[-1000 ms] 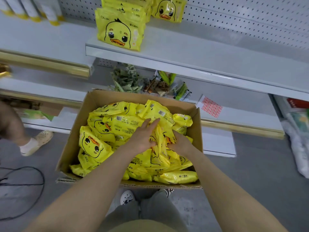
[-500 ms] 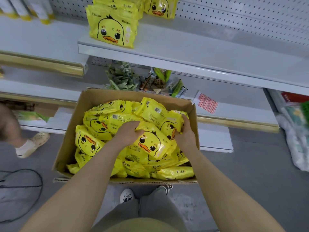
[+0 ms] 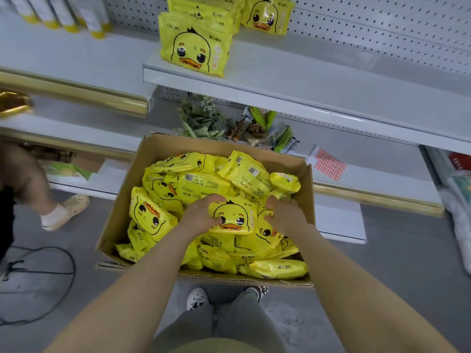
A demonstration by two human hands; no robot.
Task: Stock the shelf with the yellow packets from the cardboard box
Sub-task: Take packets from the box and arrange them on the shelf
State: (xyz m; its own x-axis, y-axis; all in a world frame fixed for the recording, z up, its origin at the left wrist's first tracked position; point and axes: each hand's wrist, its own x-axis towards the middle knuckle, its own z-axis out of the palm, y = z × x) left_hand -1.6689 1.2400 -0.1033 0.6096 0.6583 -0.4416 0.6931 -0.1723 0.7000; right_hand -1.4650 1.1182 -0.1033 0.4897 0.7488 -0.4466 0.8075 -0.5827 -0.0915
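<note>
I am bent over a cardboard box (image 3: 285,161) that sits on the grey floor (image 3: 382,263) in front of the shelf (image 3: 318,80). The box is full of yellow packets (image 3: 201,186) with a duck face on them. They lie in a messy pile, some face up and some face down.

My left hand (image 3: 200,216) is in the middle of the box. Its fingers are curled around the left edge of one duck packet (image 3: 233,216), which lies face up on top of the pile. My thumb is on the front of it. My right hand (image 3: 284,216) is just to the right of that packet. Its fingers are bent down into the pile and are curled on the packets there, against the right edge of the duck packet.

Up on the white shelf there is a stack of the same yellow packets (image 3: 195,45), standing near the front edge. One more packet (image 3: 266,15) stands behind them, to the right. The rest of that shelf to the right is bare white.

On the lower shelf behind the box I see a heap of little green things (image 3: 201,118) and a sheet of red stickers (image 3: 328,164). Another person's leg and pale shoe (image 3: 68,210) are on the floor to the left, near a black cable (image 3: 51,271). My own shoe (image 3: 197,299) shows under the box.
</note>
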